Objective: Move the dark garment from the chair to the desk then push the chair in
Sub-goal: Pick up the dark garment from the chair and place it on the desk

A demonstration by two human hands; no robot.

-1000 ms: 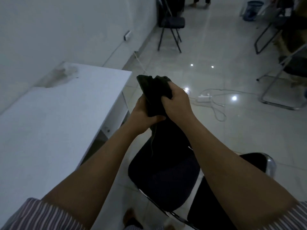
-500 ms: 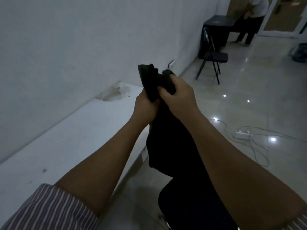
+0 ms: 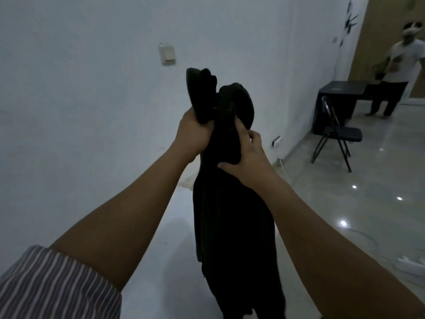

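The dark garment [image 3: 232, 222] hangs lengthwise in front of me, held up high with its bunched top end above my fists. My left hand [image 3: 193, 134] grips the upper fold from the left. My right hand [image 3: 247, 157] clasps the cloth just below and to the right, thumb and fingers pinching it. The white desk [image 3: 170, 249] lies below and behind the hanging cloth, along the wall. The chair that held the garment is out of view.
A white wall with a switch plate [image 3: 167, 54] fills the left. At the far right stand a black folding chair [image 3: 338, 134], a dark cabinet [image 3: 338, 97] and a person [image 3: 395, 65]. White cables [image 3: 404, 265] lie on the glossy tiled floor.
Both hands have raised the garment higher and carried it left over the desk. The view tilted up, so the chair below dropped out of sight. My right hand slid lower on the cloth.
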